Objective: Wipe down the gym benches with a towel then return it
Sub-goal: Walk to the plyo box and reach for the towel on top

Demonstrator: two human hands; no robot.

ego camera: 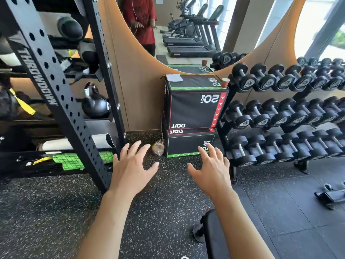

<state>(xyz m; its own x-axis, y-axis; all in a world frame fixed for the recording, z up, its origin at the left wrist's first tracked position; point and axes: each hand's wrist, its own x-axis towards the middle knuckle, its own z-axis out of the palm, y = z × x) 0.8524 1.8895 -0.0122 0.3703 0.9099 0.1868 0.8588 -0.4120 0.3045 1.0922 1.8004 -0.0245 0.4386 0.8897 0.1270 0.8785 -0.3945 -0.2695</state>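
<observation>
Both my hands are out in front of me over the speckled rubber floor (56, 212), and neither holds anything. My left hand (130, 169) has its fingers (139, 149) spread wide and straight; my right hand (212, 171) is the same, palm down, fingers fanned.

The towel: a pale folded cloth (174, 77) lies on top of the upper plyo box (196, 109), well beyond my fingertips and above them, toward the box's left rear corner. I take this to be the towel, though from here I cannot confirm the fabric. A red paper cup (225, 82) stands on the same top at the right edge, apart from the cloth.

The benches: only one padded black end of a bench (214, 234) shows, below my right wrist, near the bottom of the view. Whether its surface is wiped I cannot tell; no damp marks or streaks are visible.

Flanking items: a black storage rack (61, 101) lies left of my left hand, a dumbbell rack (280, 116) right of my right hand.

Assessment: with my hands bare and the cloth resting on the box, this is either the start, before pickup, or the end, after return. The pictures do not settle which. If the start, everything remains: take the cloth, wipe the benches, put it back.
</observation>
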